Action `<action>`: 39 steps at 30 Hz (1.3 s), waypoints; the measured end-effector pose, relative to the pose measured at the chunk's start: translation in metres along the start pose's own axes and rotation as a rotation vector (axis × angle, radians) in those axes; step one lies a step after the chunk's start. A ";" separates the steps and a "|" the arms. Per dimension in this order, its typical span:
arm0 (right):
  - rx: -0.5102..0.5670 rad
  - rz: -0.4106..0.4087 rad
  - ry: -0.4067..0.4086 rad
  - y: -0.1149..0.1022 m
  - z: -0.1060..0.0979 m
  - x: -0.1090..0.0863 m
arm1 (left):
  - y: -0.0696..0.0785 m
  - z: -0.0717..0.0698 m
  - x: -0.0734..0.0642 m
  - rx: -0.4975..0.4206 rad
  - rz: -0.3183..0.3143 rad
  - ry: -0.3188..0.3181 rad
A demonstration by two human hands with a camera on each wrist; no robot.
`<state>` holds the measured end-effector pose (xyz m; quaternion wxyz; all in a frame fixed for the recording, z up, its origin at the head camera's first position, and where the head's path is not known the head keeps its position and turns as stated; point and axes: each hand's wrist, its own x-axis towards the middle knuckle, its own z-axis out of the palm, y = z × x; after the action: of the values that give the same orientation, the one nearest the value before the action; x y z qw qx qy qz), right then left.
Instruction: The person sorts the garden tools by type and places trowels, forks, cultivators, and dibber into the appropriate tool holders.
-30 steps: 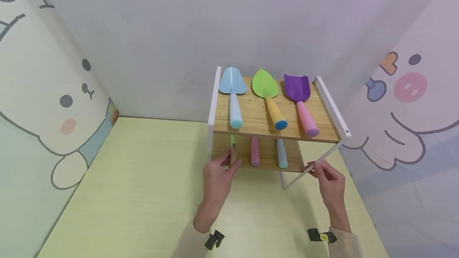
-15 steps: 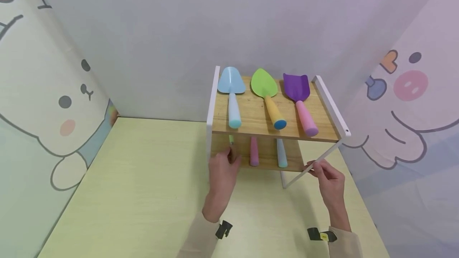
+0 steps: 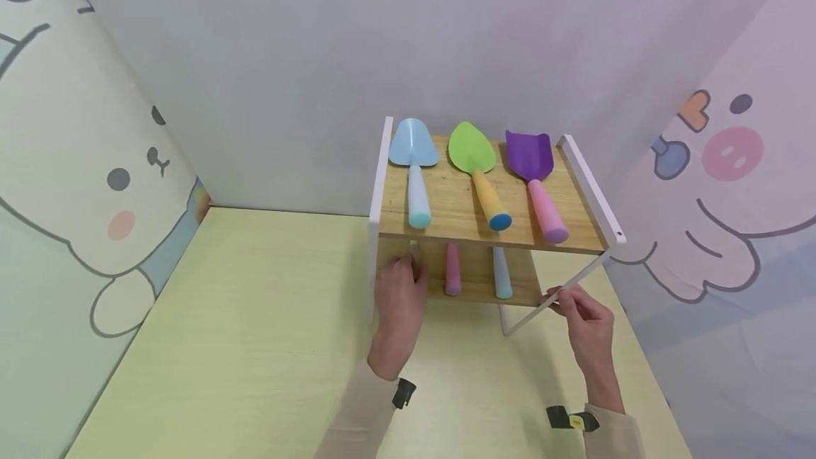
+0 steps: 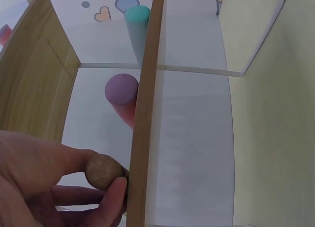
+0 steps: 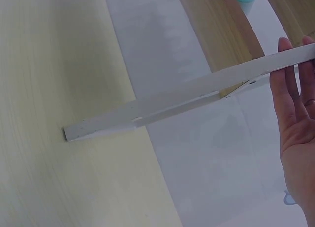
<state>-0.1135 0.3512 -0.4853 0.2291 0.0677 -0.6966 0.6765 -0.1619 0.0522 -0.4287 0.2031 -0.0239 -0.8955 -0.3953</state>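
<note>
My left hand reaches in at the left of the lower shelf. Its thumb and fingers pinch the round end of a brown handle; a bit of green shows beyond it, and the tool's far end is hidden under the top board. Beside it on that shelf lie a pink handle and a light blue handle, their heads also out of sight. At the right, my right hand holds the white side leg of the two-tier rack, fingers behind the bar.
On the top board lie a light blue trowel, a green trowel with a yellow handle, and a purple shovel with a pink handle. The rack stands on a pale yellow table, with printed curtains around it.
My left hand has moved forward and slightly right, deeper toward the lower shelf, pushing the brown-handled tool further in; less of its green part shows. My right hand stays on the leg.
</note>
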 end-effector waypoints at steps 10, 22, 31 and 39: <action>0.039 -0.030 0.001 0.004 -0.001 0.000 | -0.004 0.009 0.002 0.052 0.017 0.077; 0.012 -0.006 0.011 0.002 0.000 -0.001 | 0.001 0.000 -0.009 0.016 -0.002 0.067; 0.039 -0.017 -0.002 0.002 0.000 0.000 | 0.004 -0.009 -0.020 -0.028 0.076 0.095; 0.059 -0.025 -0.002 0.002 0.000 -0.001 | -0.002 -0.013 -0.026 -0.155 0.170 0.127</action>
<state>-0.1132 0.3508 -0.4871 0.2347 0.0836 -0.6756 0.6939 -0.1338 0.0448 -0.4323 0.2896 -0.0902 -0.8425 -0.4452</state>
